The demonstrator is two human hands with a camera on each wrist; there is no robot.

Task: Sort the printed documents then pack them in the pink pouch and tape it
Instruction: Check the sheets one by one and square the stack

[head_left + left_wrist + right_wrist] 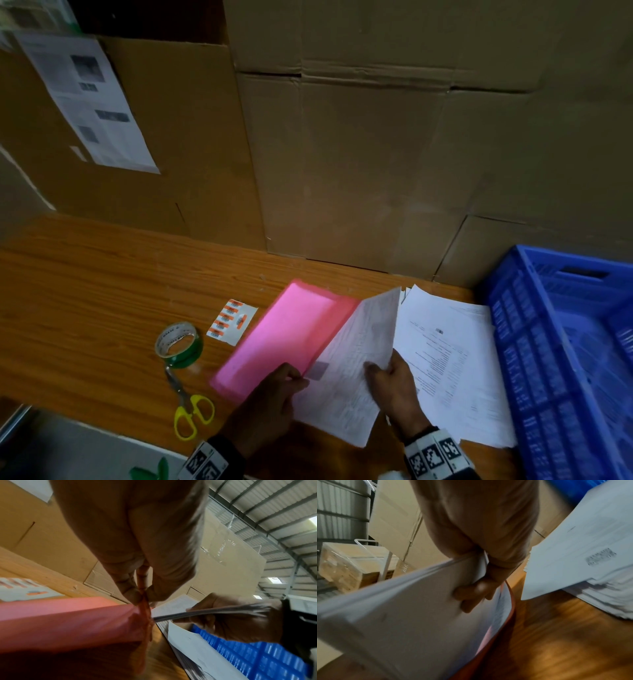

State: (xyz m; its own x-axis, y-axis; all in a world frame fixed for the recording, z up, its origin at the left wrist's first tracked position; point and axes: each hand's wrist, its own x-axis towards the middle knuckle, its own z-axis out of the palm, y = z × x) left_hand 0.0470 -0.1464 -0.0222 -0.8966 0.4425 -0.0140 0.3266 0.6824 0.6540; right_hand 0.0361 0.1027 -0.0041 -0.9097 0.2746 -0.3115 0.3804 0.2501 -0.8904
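A pink pouch [284, 334] lies slanted on the wooden table [85, 291], its open edge toward the right. My left hand [274, 397] pinches that open edge [145, 608] near its lower corner. My right hand [397, 387] grips a sheaf of printed documents [356, 359] by its right edge, fingers curled round it [474, 593]. The sheaf is tilted and its left edge reaches into the pouch mouth. A second pile of printed documents [448, 363] lies flat on the table to the right.
A roll of tape [178, 342], yellow-handled scissors [191, 407] and a sheet of orange labels [231, 320] lie left of the pouch. A blue plastic crate [565, 359] stands at the right. Cardboard boxes [342, 154] wall off the table's back edge.
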